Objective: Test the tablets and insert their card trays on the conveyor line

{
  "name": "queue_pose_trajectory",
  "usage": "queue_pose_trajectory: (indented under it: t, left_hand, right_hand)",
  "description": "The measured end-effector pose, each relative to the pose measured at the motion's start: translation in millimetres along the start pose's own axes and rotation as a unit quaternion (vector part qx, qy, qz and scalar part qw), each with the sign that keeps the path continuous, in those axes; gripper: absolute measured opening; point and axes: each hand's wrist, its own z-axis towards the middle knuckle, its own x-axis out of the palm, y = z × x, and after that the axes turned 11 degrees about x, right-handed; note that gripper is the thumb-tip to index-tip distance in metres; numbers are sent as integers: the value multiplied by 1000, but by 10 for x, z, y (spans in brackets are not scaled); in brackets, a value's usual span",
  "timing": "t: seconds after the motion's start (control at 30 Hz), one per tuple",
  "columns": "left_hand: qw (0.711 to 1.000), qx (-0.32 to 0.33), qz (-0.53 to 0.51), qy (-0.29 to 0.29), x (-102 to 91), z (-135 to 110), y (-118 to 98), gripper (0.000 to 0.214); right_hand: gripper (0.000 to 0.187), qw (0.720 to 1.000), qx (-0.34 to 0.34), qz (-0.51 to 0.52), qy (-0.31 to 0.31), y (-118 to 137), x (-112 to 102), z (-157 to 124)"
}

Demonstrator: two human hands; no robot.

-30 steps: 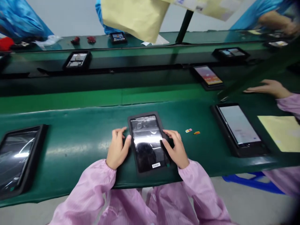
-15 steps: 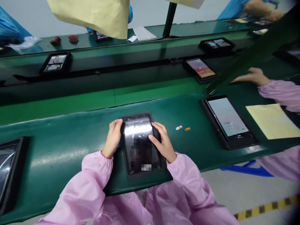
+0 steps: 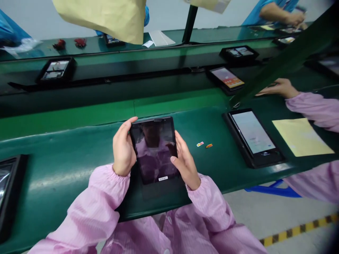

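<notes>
Both hands hold a dark-screened tablet-sized phone (image 3: 154, 150) up by its long edges, and its glass reflects my pink sleeves. My left hand (image 3: 122, 148) wraps the left edge, while my right hand (image 3: 185, 162) grips the right edge. A small white label (image 3: 163, 178) sits near its lower end. Beneath it lies a black holder (image 3: 156, 192), mostly hidden by the device. To the right of my right hand, two tiny cards (image 3: 204, 144) lie on the green belt (image 3: 206, 176).
A lit device in a black holder (image 3: 253, 134) lies to the right, near yellow paper (image 3: 300, 137). A co-worker's hand (image 3: 275, 88) rests beyond it. Another black holder (image 3: 9, 180) sits at the left edge. Further devices stand on the upper belts.
The device has risen out of the black holder and tilted up between my hands. Both hands have moved with it, and the holder stays on the belt.
</notes>
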Motion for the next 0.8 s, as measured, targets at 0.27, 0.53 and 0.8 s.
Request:
queue_pose_trajectory:
  t: [0.27,0.53,0.8]
  left_hand:
    - [988,134,-67,-44,123,188,-188,15]
    - [988,130,-39,78,63,244,-406,22]
    - [925,124,221,284,121,291,-905,21]
  right_hand:
    - [75,994,-64,-81,37,124,-50,275]
    - [33,855,85,-454,-236,-48,-1058,78]
    - [28,803,184,-496,-276,-309,-1349,185]
